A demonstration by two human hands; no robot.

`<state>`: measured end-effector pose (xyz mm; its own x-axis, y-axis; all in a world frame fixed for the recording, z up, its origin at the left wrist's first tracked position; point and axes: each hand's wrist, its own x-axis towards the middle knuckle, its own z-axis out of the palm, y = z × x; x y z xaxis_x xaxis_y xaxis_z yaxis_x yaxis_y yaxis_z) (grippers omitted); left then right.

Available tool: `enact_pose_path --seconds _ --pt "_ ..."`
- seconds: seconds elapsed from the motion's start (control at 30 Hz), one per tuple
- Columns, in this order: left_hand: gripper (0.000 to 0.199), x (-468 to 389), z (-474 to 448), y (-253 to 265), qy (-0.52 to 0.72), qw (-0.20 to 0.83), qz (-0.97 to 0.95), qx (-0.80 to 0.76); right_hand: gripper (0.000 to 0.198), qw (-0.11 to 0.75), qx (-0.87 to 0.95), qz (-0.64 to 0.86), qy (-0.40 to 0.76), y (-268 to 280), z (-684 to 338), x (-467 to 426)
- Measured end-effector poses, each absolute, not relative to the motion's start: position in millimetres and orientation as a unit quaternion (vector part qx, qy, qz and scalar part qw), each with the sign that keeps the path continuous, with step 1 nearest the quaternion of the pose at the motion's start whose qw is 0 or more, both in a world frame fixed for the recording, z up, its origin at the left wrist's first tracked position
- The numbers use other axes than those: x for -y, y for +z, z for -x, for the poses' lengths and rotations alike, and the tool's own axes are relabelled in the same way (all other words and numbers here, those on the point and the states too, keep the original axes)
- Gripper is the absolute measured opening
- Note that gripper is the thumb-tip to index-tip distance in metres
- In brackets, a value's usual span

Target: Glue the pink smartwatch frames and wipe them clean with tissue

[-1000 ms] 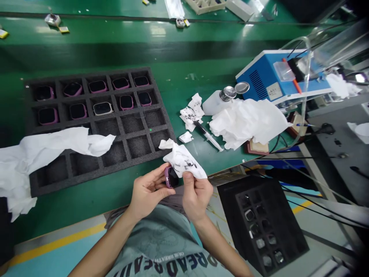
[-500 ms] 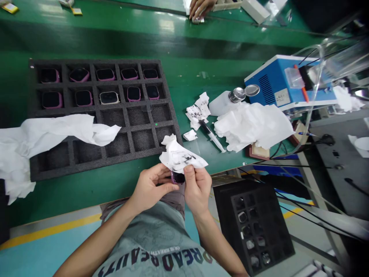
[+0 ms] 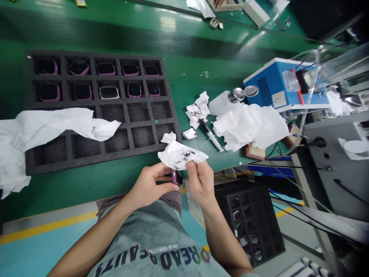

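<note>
My left hand [image 3: 154, 184] is closed on a smartwatch [image 3: 174, 177] with a purple case, turned so its side edge shows. My right hand [image 3: 200, 179] pinches a white wipe [image 3: 180, 154] with black smears, whose loose part spreads over the top of the watch and partly hides it. Just beyond lies a black foam tray [image 3: 144, 137] holding several watches in its two far rows, mostly purple, with one pale-cased watch [image 3: 109, 92] among them. A long crumpled white cloth [image 3: 54, 125] covers the tray's near left compartments.
To the right are a syringe [image 3: 211, 135] beside a blackened tissue [image 3: 198, 109], a white bottle with a metal top [image 3: 223, 103], crumpled wipes [image 3: 250, 125] and a blue machine [image 3: 268, 88]. A second black tray [image 3: 268, 227] stands lower right. Another person's fingers [image 3: 219, 3] show at the far edge.
The watch in my left hand has turned from showing its screen to showing its side. My right hand has shifted slightly right with the wipe. The other person's hand has drawn back.
</note>
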<state>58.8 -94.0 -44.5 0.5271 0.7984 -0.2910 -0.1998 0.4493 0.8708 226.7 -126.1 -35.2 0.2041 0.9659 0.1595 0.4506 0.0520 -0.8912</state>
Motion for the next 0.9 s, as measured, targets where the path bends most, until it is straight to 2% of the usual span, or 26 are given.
enact_pose_path --seconds 0.27,0.7,0.9 --pt "0.043 94.6 -60.5 -46.0 0.333 0.766 -0.414 -0.361 0.028 0.459 0.538 0.628 0.326 -38.0 -222.9 131.6" --pt "0.030 90.3 -56.1 -38.7 0.276 0.779 -0.385 -0.412 0.033 0.521 0.431 0.578 0.457 -42.5 -216.4 135.7" --pt "0.030 86.3 -52.9 -36.7 0.291 0.779 -0.390 -0.396 0.037 0.541 0.397 0.566 0.480 -47.4 -212.5 134.2"
